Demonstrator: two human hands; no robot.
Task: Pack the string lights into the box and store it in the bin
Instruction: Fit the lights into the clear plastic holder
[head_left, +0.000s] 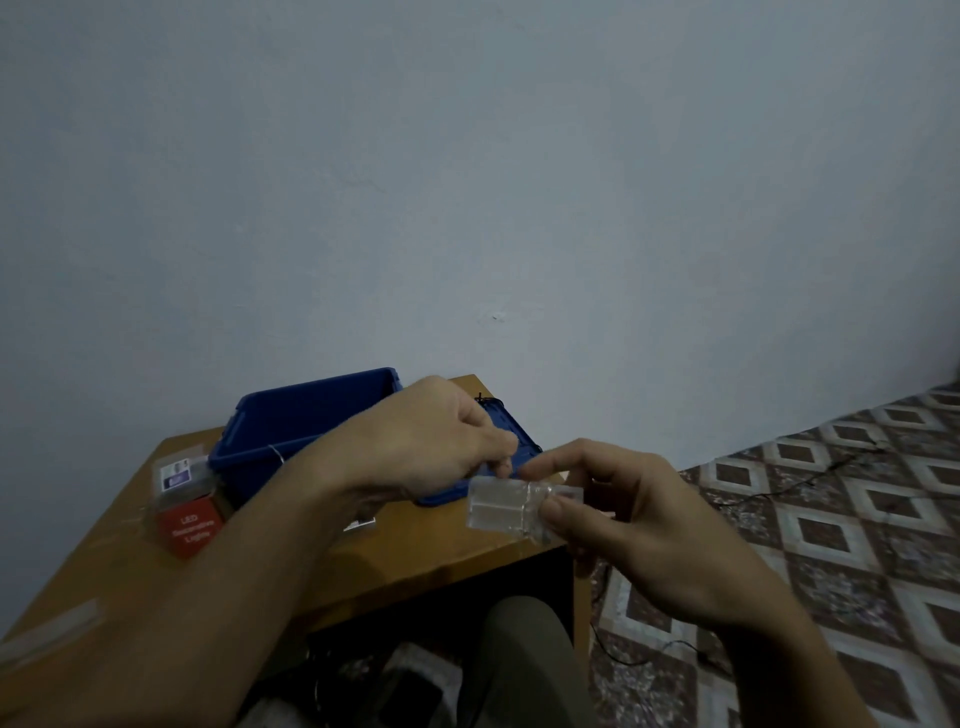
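head | right hand (639, 519) pinches clear battery pack (506, 506) above table's (415, 551) near-right edge, probably steadying it for winding | left hand (436, 441) pinches what seems its thin wire (277, 453), trailing left across blue bin (291, 415) | bin contents hidden | red LED-lights box (189, 525) near-left, seemingly not yet packed

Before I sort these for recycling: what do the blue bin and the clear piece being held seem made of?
The blue bin: likely moulded plastic, even colour, thick rim. The clear piece: probably transparent plastic, slightly glossy; see-through, though blurred.
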